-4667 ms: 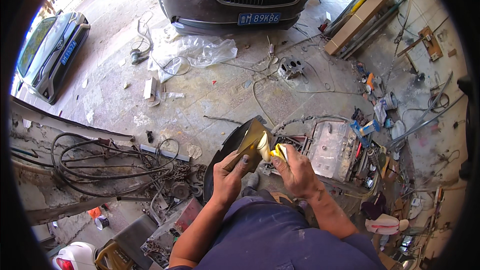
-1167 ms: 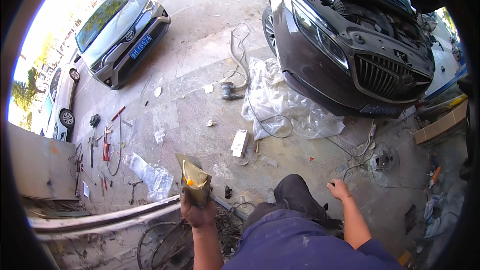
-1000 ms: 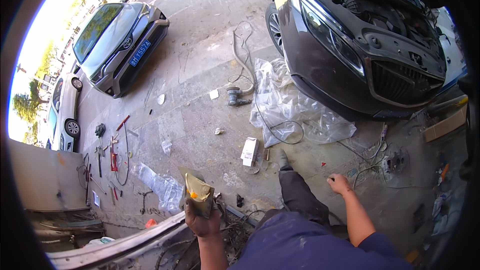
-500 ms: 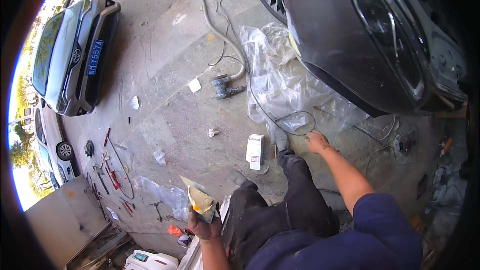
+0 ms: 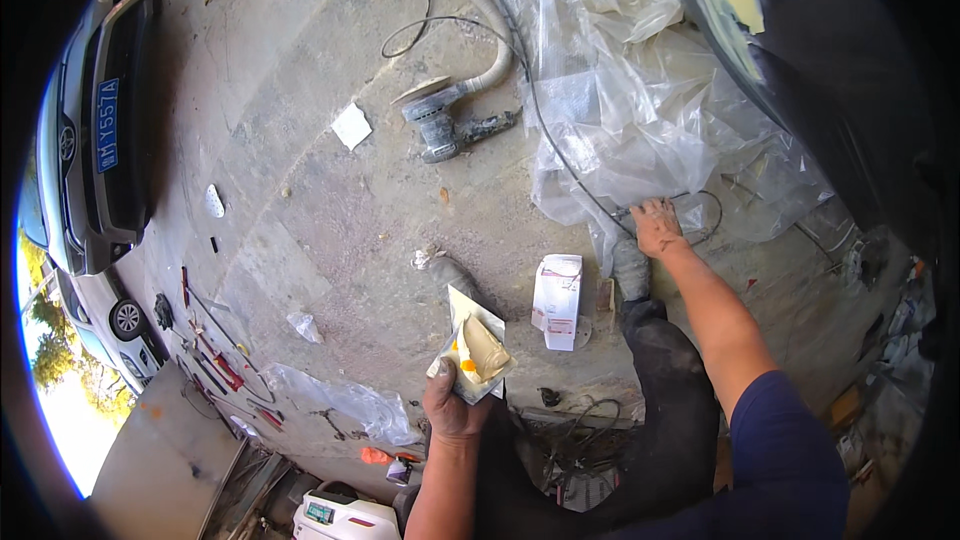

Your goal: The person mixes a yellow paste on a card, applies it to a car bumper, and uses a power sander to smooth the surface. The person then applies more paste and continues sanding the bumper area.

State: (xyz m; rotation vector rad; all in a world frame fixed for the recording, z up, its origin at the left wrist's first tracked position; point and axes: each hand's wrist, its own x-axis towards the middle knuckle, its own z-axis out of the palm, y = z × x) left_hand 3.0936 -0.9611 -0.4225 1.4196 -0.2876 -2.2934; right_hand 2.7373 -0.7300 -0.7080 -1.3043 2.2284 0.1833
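My left hand grips a thin, pale mixing board with its thumb on the near edge. A smooth mound of beige putty lies on that board, with a small dab of orange-yellow paste beside it. Whether a scraper is among these layers I cannot make out. My right hand is low over a loop of dark cable, next to my right shoe. Its fingers look loosely apart and bent, with nothing visible in them. An upright white box stands between my feet.
A disc sander with a grey hose lies ahead. Crumpled clear plastic sheeting spreads beside a dark car with yellowish patches on its panel. Hand tools lie left, below a parked car. A white-and-red machine is at the lower left.
My view has moved lower and closer to the floor. My left hand has brought the board inward and forward, between my legs. My right hand remains near the cable loop.
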